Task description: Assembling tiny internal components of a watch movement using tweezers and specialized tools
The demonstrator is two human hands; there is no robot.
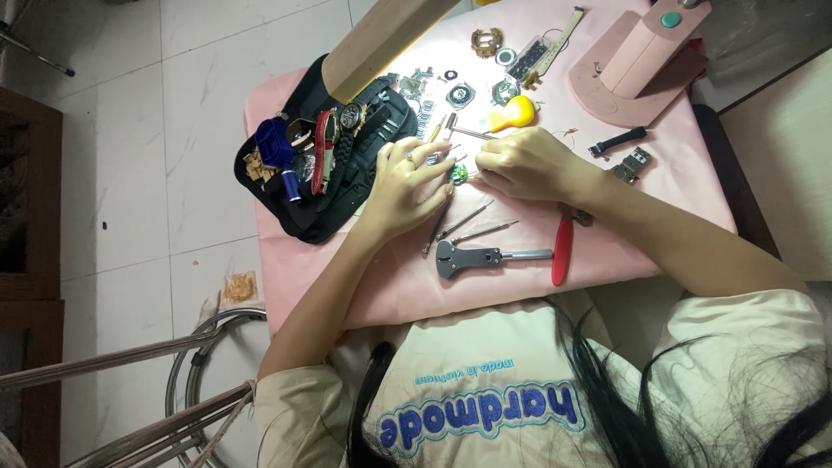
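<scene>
We see the left hand and right hand meet at mid-worktop, their fingertips pinched on a small green part mostly hidden between them. We cannot tell what the right hand's grip holds besides. A lamp arm covers the far edge.

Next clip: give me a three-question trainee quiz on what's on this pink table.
1. True or false: both hands, left hand and right hand, meet at a small green part.
2. Which lies nearest the person? A yellow-handled tool B red-handled pliers C black strap piece
3. Fill in: the black pouch holds several ____.

Key: 1 true; 2 B; 3 watches
</scene>
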